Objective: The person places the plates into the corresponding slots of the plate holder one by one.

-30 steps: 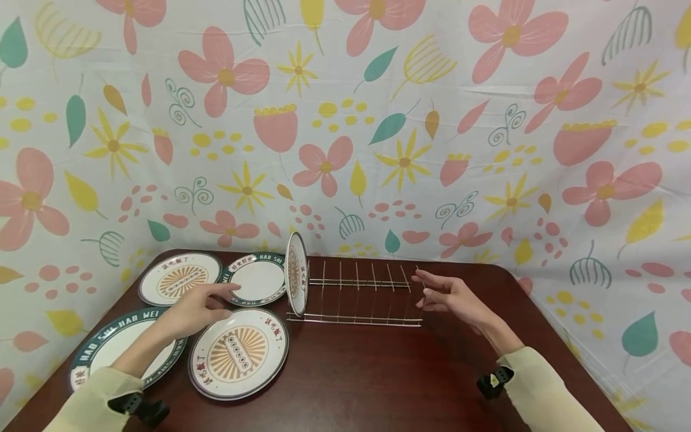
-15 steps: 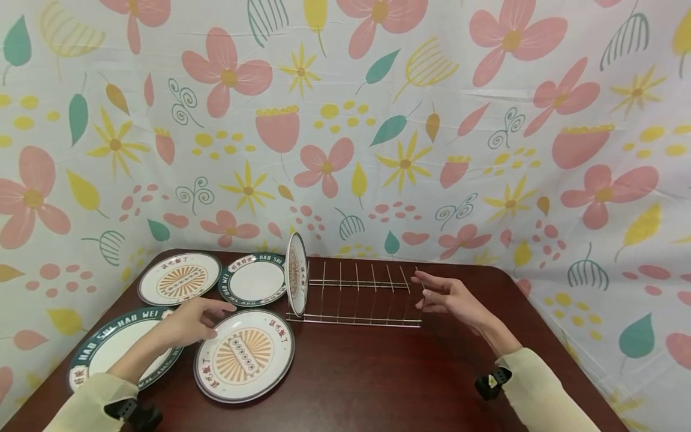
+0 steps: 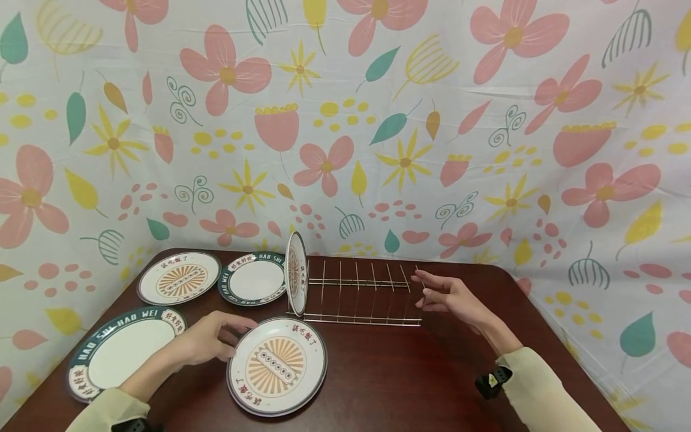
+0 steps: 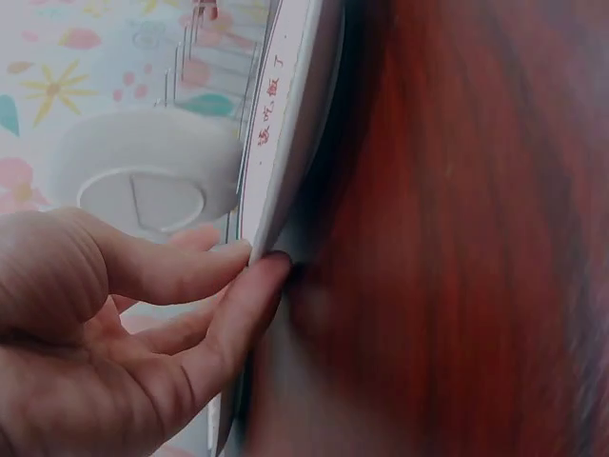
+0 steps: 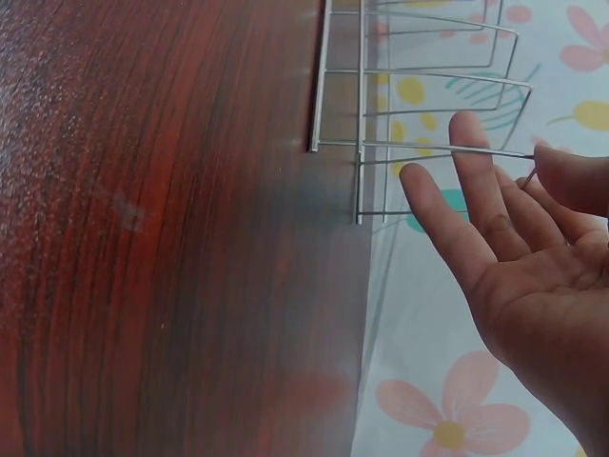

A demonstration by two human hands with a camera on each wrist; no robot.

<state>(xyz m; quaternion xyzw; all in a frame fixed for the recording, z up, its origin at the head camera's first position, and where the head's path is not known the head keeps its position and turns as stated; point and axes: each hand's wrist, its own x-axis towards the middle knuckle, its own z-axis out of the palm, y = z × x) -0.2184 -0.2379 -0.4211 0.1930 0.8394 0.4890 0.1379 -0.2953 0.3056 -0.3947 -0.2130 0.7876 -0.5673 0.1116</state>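
My left hand [image 3: 207,342] pinches the left rim of a white plate [image 3: 277,367] with an orange sunburst print; thumb above and a finger beneath show in the left wrist view. That plate is tilted, close over the front of the table. At the right end of a metal wire plate rack [image 3: 356,284], my right hand [image 3: 450,298] holds the end wire, its thumb at the wire's bent corner in the right wrist view. Another sunburst plate [image 3: 296,274] stands upright in the rack's leftmost slot.
On the left of the dark red table [image 3: 388,378] lie a sunburst plate [image 3: 156,277], a small green-rimmed plate [image 3: 254,279] and a large green-rimmed plate [image 3: 126,348]. A flower-patterned cloth [image 3: 345,150] hangs behind the table.
My left hand has come down to the front sunburst plate, taken its rim and drawn it rightward, away from the large green-rimmed plate. My right hand has stayed at the rack.
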